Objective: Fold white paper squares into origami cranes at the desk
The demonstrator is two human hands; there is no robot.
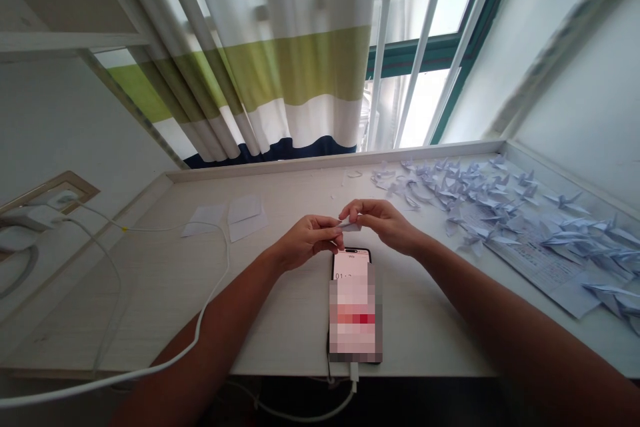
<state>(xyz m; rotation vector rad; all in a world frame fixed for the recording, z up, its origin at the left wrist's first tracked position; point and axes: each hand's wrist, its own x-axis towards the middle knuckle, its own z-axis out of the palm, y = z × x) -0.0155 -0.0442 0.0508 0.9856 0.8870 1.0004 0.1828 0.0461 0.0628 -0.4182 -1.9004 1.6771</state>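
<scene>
Between both hands, just above the top end of a phone, is a small folded piece of white paper [351, 227]. My left hand [313, 240] pinches its left side between thumb and fingers. From the right, my right hand [383, 221] grips the other side, fingertips close to those of the left. The phone [353, 293] lies face up below the hands, its lit screen partly blurred, with a white cable plugged into its near end. Many folded paper cranes [465, 190] are heaped on the right of the desk.
Square white paper sheets [247, 213] lie on the left of the desk [280, 320]. A white cable [227, 260] loops over my left forearm from a wall socket [65, 197]. A printed sheet [545, 273] lies under some cranes. A curtain [300, 67] and white window bars [420, 47] stand behind.
</scene>
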